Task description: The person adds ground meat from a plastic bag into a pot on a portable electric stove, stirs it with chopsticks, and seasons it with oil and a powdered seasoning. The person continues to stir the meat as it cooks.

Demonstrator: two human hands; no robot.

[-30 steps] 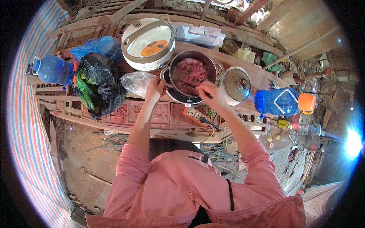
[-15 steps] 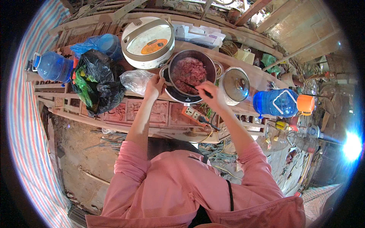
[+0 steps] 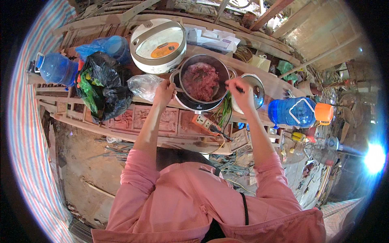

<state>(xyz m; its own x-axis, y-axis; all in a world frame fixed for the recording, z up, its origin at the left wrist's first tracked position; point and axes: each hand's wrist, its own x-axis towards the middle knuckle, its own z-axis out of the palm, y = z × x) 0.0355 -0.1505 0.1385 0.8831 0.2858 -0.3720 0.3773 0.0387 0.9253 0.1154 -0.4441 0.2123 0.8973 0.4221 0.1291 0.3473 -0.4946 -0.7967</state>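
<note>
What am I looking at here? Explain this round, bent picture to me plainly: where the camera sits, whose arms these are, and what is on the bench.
The camera sits on a person's head and looks down, so the wide lens bends straight edges. The pink-sleeved arms coming up from below are that person's own. The left hand has its grip on the handle of a round metal pot of pink minced meat. The right hand holds a thin dark utensil that reaches toward the pot. The pot rests on a carved wooden bench. Also there: a white rice cooker, a glass pot lid, a black plastic bag of greens, a clear plastic bag and a blue water jug.
</note>
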